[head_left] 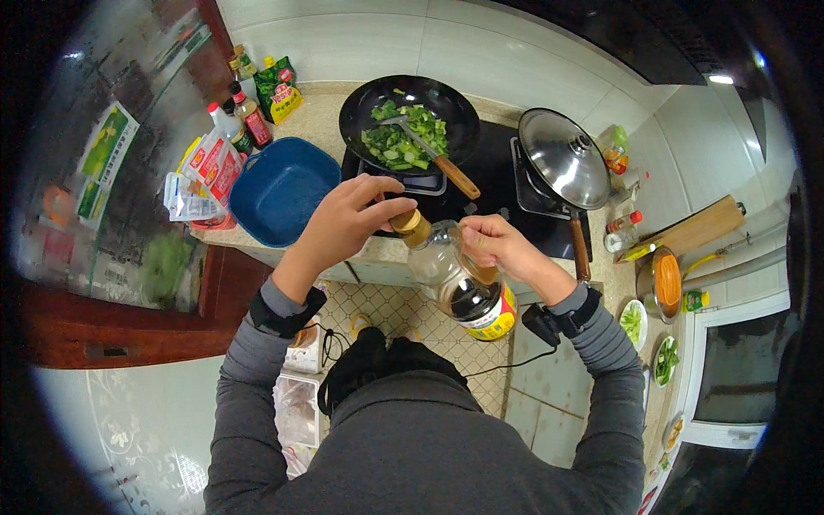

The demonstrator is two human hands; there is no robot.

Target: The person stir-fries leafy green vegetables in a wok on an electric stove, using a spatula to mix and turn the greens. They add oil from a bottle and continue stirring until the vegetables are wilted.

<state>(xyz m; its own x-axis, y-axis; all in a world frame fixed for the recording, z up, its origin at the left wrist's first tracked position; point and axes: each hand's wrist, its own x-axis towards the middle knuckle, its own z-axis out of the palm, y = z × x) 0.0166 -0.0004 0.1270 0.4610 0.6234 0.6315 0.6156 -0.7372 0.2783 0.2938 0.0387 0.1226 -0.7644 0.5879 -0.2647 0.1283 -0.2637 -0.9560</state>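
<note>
My right hand (499, 243) grips the side handle of a large clear bottle (438, 264) with dark liquid at its bottom and a yellow label. The bottle tilts, its neck towards the upper left. On its gold cap (411, 226) are the fingers of my left hand (351, 222); the cap sits on the neck. Beyond my hands, a black wok (460, 122) on the cooktop holds chopped green vegetables (412, 135). A spatula with a wooden handle (456, 177) rests in the wok and sticks out over its rim towards me.
Left of the wok is a blue plastic basin (277, 193), near sauce bottles (251, 116) and seasoning packets (215, 161). A lidded pan (563, 158) occupies the right burner, its handle (579, 248) pointing towards me. Plates of cut greens (634, 324) line the right counter.
</note>
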